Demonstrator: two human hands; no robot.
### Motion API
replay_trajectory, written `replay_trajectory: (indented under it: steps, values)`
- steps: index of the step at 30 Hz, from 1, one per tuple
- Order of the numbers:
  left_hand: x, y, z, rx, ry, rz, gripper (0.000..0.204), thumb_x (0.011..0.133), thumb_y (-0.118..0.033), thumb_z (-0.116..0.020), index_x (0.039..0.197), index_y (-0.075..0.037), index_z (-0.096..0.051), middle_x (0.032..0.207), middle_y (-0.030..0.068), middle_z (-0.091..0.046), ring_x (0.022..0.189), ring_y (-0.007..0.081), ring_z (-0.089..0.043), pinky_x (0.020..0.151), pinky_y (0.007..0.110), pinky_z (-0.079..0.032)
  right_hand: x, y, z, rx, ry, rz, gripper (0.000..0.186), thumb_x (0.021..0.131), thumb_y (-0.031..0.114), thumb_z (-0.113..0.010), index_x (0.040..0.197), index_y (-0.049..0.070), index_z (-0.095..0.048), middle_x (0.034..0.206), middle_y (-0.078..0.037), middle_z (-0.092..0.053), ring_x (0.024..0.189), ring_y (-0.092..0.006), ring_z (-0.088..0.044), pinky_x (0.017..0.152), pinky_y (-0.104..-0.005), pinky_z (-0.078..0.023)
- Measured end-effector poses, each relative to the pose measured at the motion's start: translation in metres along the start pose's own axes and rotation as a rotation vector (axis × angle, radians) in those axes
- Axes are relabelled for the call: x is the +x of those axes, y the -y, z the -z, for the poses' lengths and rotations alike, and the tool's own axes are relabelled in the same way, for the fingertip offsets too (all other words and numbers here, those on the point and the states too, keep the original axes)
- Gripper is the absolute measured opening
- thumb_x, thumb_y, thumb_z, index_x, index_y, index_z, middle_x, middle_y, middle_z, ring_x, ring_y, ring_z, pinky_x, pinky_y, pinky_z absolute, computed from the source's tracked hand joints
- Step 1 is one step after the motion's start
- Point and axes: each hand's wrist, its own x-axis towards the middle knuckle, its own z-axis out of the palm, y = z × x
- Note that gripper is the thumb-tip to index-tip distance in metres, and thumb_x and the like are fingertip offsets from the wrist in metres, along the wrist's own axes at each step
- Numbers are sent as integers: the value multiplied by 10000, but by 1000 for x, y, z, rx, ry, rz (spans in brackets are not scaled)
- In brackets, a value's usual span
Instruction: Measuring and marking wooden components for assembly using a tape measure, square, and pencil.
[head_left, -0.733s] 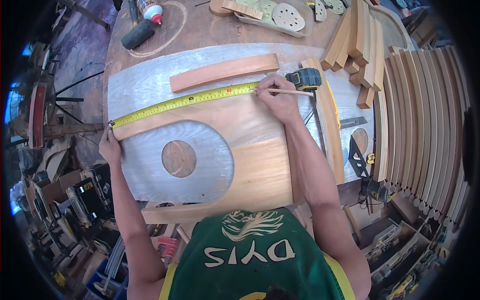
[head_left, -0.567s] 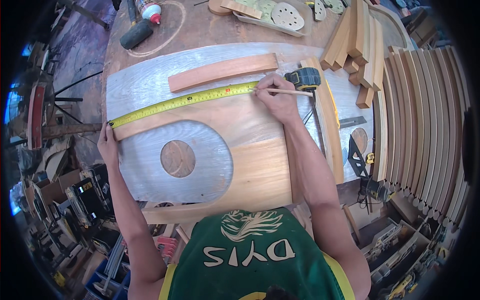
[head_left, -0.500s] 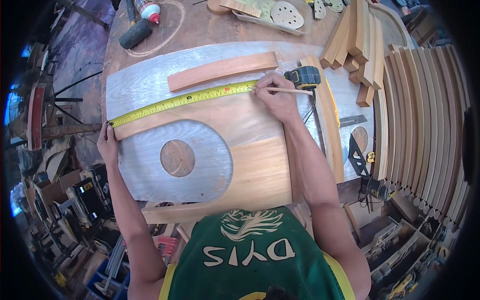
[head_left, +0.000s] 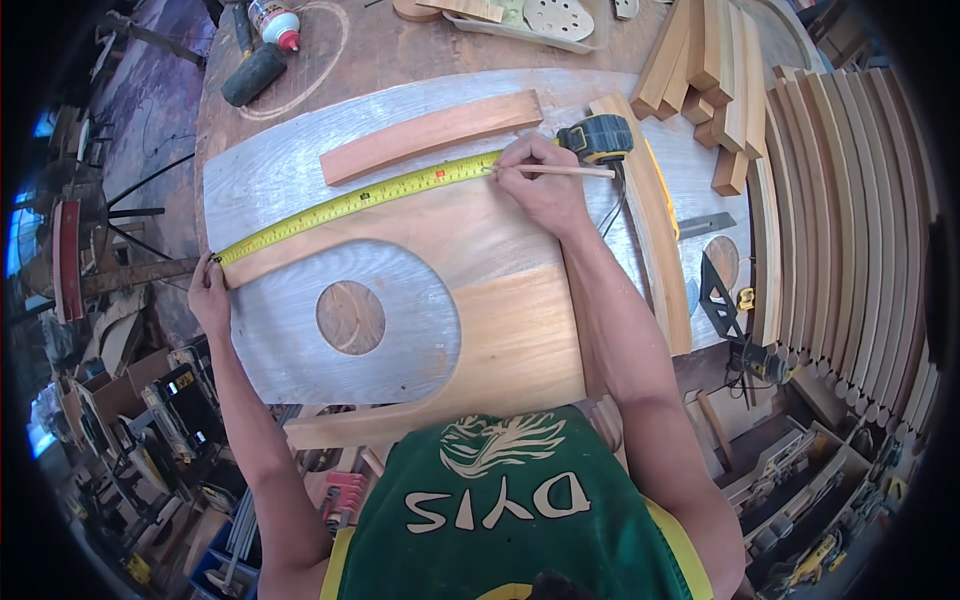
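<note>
A yellow tape measure blade [head_left: 340,203] lies stretched along the far edge of a U-shaped wooden panel [head_left: 515,330]. At the panel's far left tip, my left hand [head_left: 209,298] pinches the hook end of the tape against the wood. My right hand [head_left: 545,190] is closed round a pencil [head_left: 580,172], its point down at the tape's edge near the panel. Right beside that hand sits the black and yellow tape case [head_left: 597,137]. A short reddish wood strip [head_left: 430,135] lies just beyond the tape.
Under the panel is a grey board [head_left: 270,160] with round holes. A mallet [head_left: 255,75], a glue bottle [head_left: 274,22] and a tray of sanding discs [head_left: 545,35] are at the back. Stacked wood blocks [head_left: 735,100], a black square [head_left: 717,295] and a row of slats [head_left: 850,230] stand right.
The view has shifted slightly, so the bench things sit a little further left. Both hands keep their places on the tape and panel, with the pencil still at the same spot.
</note>
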Motion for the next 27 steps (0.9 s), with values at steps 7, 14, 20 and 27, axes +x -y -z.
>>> replay_trajectory:
  steps: [7,14,20,27]
  values:
    - [-10,-74,-16,303,-233,-341,424,981,-138,-717,1378,5,-673,1257,193,-743,1108,321,-717,995,420,-546,-1,-3,-1,-20,-11,26,69,791,50,-765,808,16,-707,827,-66,-702,755,-159,-667,705,-310,-536]
    - [-84,-249,-181,-71,311,-921,340,954,-180,-727,1271,-55,-729,1240,148,-728,1194,360,-647,1065,471,-495,-4,-3,0,-64,-30,46,55,806,-14,-731,850,-2,-700,855,-71,-730,800,-121,-670,741,-285,-541]
    - [-92,-305,-230,-135,401,-817,197,943,-174,-753,1115,-89,-800,1042,106,-705,1047,333,-627,952,458,-508,-6,2,2,-71,-12,68,61,800,-11,-735,844,1,-694,851,-65,-725,777,-117,-653,730,-284,-534]
    - [-95,-299,-236,-167,359,-863,95,918,-168,-774,985,-105,-799,981,68,-708,979,307,-621,886,447,-514,-16,2,-4,-151,-77,128,84,822,14,-771,857,11,-695,841,-62,-722,747,-113,-650,681,-270,-526]
